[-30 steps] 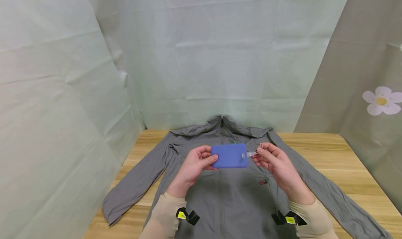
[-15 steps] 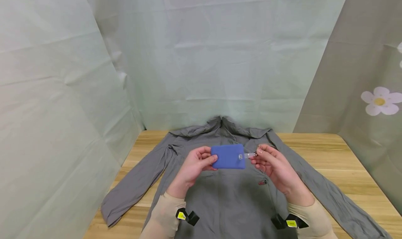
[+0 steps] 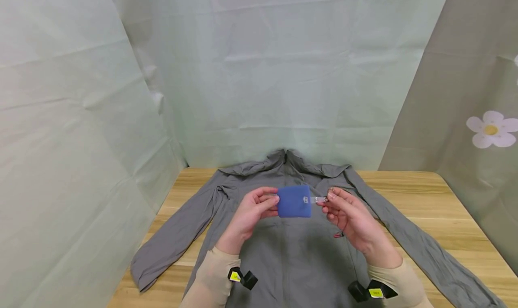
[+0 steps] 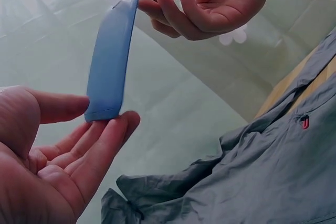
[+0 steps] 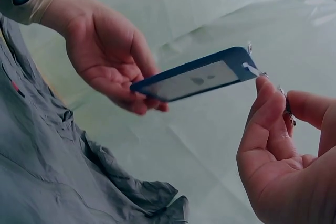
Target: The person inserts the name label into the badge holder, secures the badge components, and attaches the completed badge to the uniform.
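Observation:
A blue badge holder (image 3: 294,201) is held up over a grey jacket (image 3: 279,249), which lies spread on the table. My left hand (image 3: 252,212) pinches its left end between thumb and fingers. From the opposite end runs a clear strap (image 3: 317,200) with a metal snap. My right hand (image 3: 356,220) pinches the small metal clip (image 5: 285,102) at the strap's tip, mostly covered by the fingers in the head view. Seen from the right wrist, the holder's other face has a framed window (image 5: 197,81) with a pale insert and grey marks.
The wooden table (image 3: 408,195) shows on both sides of the jacket. A red zipper pull (image 3: 338,234) sits on the jacket's chest, below my right hand. Pale hanging sheets (image 3: 283,74) enclose the back and sides, one printed with a white flower (image 3: 491,129).
The badge holder has turned, so its blue face looks narrower in the head view. My right hand has shifted slightly left with the clip; the left hand stays nearly in place.

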### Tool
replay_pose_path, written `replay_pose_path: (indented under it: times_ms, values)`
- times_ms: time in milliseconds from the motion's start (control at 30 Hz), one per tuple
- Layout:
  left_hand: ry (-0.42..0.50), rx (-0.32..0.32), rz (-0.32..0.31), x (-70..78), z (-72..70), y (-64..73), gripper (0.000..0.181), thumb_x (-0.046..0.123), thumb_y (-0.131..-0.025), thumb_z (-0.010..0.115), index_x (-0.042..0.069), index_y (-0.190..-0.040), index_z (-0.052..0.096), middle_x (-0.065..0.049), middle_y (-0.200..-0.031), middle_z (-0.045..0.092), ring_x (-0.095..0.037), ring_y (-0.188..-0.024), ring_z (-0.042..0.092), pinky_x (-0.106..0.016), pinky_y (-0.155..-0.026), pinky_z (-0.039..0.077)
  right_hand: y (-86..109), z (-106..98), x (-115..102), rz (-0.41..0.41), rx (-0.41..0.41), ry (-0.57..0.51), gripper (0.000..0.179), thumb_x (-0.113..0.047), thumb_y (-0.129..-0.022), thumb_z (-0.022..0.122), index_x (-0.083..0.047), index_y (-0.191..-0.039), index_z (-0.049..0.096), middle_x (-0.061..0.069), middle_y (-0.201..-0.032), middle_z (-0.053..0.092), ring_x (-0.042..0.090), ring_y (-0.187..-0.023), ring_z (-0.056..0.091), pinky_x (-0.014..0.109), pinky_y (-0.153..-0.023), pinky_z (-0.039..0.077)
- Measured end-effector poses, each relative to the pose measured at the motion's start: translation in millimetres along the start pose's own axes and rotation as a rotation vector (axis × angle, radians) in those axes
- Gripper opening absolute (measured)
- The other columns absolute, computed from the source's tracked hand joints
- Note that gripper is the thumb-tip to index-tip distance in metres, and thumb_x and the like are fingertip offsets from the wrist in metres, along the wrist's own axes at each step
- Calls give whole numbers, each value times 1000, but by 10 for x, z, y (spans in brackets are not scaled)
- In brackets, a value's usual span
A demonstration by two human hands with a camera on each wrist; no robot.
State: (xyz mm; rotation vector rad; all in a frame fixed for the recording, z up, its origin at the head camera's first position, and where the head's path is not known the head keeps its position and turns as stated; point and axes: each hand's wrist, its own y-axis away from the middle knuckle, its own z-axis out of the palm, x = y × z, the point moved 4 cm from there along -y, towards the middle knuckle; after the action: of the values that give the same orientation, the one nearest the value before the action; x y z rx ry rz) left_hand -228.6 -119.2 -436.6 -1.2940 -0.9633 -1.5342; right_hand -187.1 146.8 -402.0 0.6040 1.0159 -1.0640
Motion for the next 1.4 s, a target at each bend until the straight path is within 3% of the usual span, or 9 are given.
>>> replay_pose_path:
  times_ms: [333,567,900,1033,1167,1333,1400]
  values:
    - [49,40,22,2,-7,-15,43,2,-103,68,-9,-143,56,-7,-105,76,-17,-88,75,-36,-88,65,-1,-11,39,-13,62,97,6,-15,-115,53,-16,-116,58,-2,-110,79,6,-96,74,17,-78,59]
    - [42,25,36,-5,-19,-17,41,2,-104,67,-7,-143,57,-21,-116,74,-21,-94,77,-41,-93,63,0,28,54,-14,97,136,8,-14,-113,57,-18,-111,64,-4,-102,79,7,-92,74,17,-72,56]
    - [31,20,39,-27,-33,-28,41,4,-104,67,-6,-143,57,-31,-127,68,-25,-103,77,-42,-97,61,20,49,36,-36,108,178,10,-11,-112,59,-15,-104,63,-4,-97,79,6,-86,72,17,-68,55]
    - [20,8,56,-28,-29,-20,41,5,-105,68,-7,-142,57,-30,-128,68,-29,-111,76,-43,-99,61,18,70,42,-29,103,169,11,-11,-111,59,-15,-102,62,-4,-97,79,6,-85,72,16,-68,55]
    - [-21,-36,101,7,28,7,41,8,-105,68,-5,-142,57,-28,-132,67,-32,-120,71,-41,-101,60,21,81,39,-30,100,161,11,-10,-111,59,-14,-102,62,-4,-96,79,6,-85,72,16,-67,54]
    - [-77,-137,232,104,150,61,41,10,-106,69,-3,-144,58,-23,-142,64,-32,-135,61,-42,-111,53,26,91,34,-28,92,172,12,-12,-112,58,-15,-101,62,-3,-97,79,6,-85,71,16,-66,53]
    - [-92,-178,276,133,188,92,41,10,-106,69,-1,-144,59,-20,-146,63,-30,-140,57,-44,-115,49,30,99,47,-14,86,192,13,-14,-112,58,-17,-100,62,-4,-97,79,6,-82,69,17,-59,50]
